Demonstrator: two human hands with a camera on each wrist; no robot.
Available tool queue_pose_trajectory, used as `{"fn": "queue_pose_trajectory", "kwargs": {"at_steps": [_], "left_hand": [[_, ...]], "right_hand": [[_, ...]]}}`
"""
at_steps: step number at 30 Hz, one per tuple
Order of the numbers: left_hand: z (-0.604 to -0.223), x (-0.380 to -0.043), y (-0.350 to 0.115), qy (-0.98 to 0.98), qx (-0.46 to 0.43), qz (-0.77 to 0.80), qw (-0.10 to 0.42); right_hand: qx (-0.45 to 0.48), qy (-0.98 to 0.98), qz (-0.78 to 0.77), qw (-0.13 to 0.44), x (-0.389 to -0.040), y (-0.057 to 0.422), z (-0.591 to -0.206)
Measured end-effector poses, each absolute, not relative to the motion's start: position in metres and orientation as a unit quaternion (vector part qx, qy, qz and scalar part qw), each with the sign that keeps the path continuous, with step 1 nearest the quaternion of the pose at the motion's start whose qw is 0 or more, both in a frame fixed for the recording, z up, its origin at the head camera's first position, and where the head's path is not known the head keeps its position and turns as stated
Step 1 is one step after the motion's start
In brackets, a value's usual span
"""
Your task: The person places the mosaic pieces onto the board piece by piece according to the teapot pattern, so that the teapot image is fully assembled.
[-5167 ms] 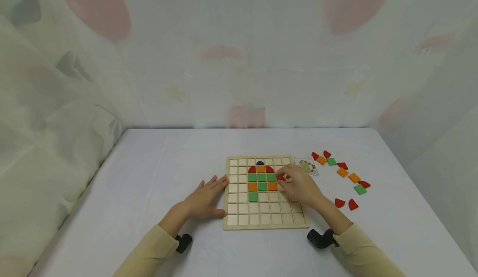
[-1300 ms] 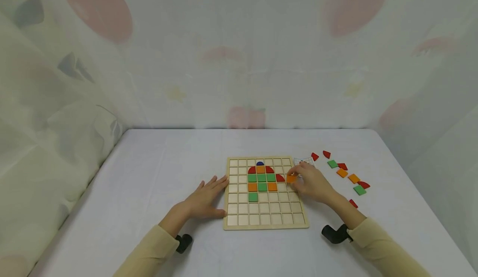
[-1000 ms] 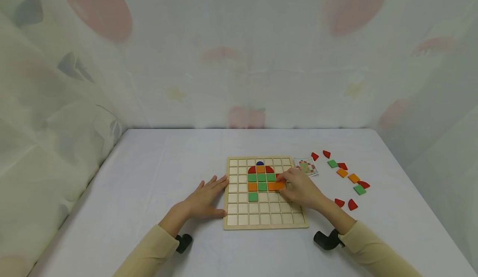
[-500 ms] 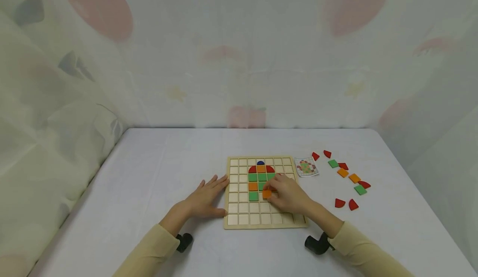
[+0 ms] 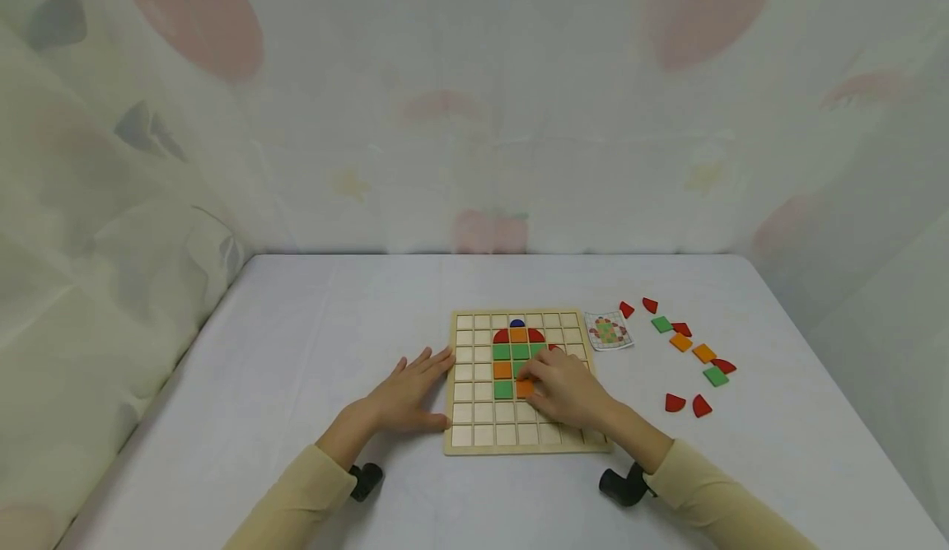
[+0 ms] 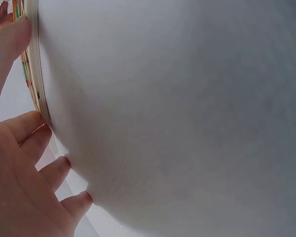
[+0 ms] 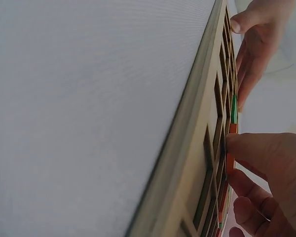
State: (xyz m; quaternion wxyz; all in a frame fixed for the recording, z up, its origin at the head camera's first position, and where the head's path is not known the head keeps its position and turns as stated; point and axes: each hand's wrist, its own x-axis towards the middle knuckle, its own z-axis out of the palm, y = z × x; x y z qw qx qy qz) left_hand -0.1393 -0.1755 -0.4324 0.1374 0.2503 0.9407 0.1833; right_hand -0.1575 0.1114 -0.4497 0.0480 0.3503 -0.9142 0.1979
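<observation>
A wooden grid board lies on the table, partly filled with green and orange square tiles, red quarter-round tiles and a blue piece at the top. My right hand pinches an orange square tile between thumb and fingertips, over the cell right of the lowest green tile. The right wrist view shows the orange tile at the board's surface, under the fingers. My left hand rests on the table with spread fingers, thumb and fingertips touching the board's left edge. The right hand hides some of the board's right-hand cells.
A small printed pattern card lies at the board's upper right. Farther right, loose red quarter-round tiles, green squares and orange squares are scattered. A curtain hangs behind the table's far edge.
My right hand set a red quarter-round tile on the board, then brought an orange square from the loose tiles. It moved left and down across the board with it. The left hand stayed put.
</observation>
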Motion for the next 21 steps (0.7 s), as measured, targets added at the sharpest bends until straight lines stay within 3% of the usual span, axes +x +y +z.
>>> {"fn": "queue_pose_trajectory", "kwargs": {"at_steps": [16, 21], "left_hand": [[-0.4324, -0.1394, -0.1755, 0.941, 0.248, 0.184, 0.137], [-0.4323, -0.1395, -0.1753, 0.940, 0.250, 0.187, 0.137]], "right_hand": [[0.353, -0.912, 0.200, 0.055, -0.1587, 0.1103, -0.4502], [0.346, -0.911, 0.208, 0.081, -0.1599, 0.1147, -0.4490]]}}
